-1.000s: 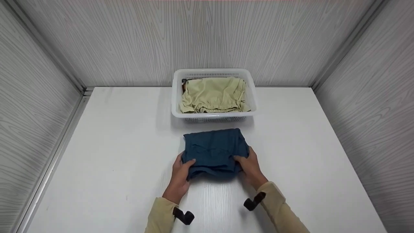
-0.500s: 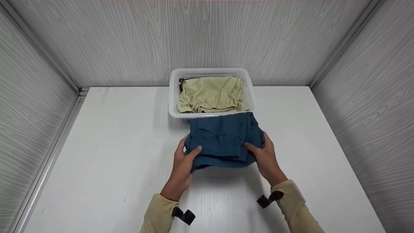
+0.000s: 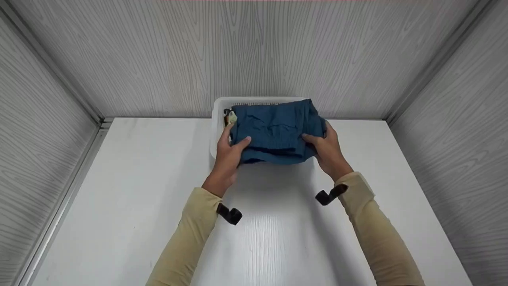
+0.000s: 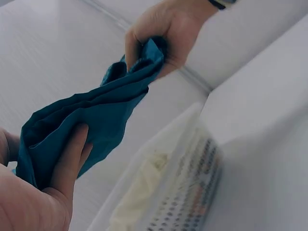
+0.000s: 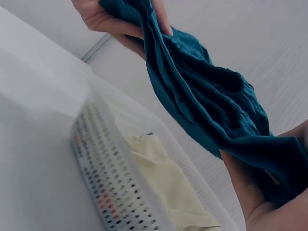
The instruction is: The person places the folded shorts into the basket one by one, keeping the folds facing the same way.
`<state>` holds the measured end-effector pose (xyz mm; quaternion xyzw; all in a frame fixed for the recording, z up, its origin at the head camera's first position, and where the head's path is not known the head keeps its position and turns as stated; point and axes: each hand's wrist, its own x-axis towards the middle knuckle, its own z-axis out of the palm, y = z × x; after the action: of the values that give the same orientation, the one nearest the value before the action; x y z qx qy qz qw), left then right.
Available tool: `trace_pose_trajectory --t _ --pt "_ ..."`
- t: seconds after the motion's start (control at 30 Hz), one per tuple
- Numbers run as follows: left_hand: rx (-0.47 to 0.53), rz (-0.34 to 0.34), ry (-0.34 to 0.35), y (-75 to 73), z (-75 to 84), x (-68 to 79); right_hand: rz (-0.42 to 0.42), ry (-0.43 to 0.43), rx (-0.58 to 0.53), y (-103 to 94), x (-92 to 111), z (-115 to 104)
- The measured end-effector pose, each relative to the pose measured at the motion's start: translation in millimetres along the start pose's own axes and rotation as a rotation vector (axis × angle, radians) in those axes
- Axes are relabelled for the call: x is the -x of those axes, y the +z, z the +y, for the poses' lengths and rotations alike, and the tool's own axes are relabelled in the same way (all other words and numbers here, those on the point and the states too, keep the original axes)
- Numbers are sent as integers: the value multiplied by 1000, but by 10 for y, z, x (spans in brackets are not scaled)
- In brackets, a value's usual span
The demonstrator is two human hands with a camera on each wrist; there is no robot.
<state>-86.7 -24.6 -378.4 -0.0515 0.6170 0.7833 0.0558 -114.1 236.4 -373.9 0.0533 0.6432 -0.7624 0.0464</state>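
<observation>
A folded dark blue garment (image 3: 274,127) is held up between both hands, over the white basket (image 3: 216,104). My left hand (image 3: 228,157) grips its left edge, thumb on top and fingers beneath. On the right edge, my right hand (image 3: 328,153) pinches it the same way. Both wrist views show the blue layers (image 4: 103,113) apart from the basket (image 5: 113,159) and the folded beige garment (image 5: 163,178) inside. From the head view most of that beige cloth is hidden behind the blue one.
Grey wood-grain walls (image 3: 254,47) enclose the white table (image 3: 158,167) at the back and both sides. The basket stands against the back wall. A small dark item (image 3: 228,115) shows at its left inner side.
Both hands have lifted the folded blue garment off the table and carried it forward, from in front of the basket to above it. The grip looks unchanged.
</observation>
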Motion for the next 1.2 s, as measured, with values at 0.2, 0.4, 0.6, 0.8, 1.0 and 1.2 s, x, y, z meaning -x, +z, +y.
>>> trace_pose_trajectory --t 0.2,0.4,0.6,0.8,1.0,1.2 --pt "-144 13 -10 -42 -51 -254 26 76 30 4 -284 131" --pt "-398 24 -82 -97 -321 -352 78 128 342 -47 -364 393" --pt "-905 -44 -87 -33 -202 -270 130 8 730 -33 -286 416" --pt "-1321 -11 71 71 98 -99 68 -339 1154 171 -106 230" --pt "-1568 -221 83 212 25 -239 -267 -123 1386 336 -178 301" --pt "-1567 -358 -149 217 -179 -272 -424 195 1477 294 -283 496"
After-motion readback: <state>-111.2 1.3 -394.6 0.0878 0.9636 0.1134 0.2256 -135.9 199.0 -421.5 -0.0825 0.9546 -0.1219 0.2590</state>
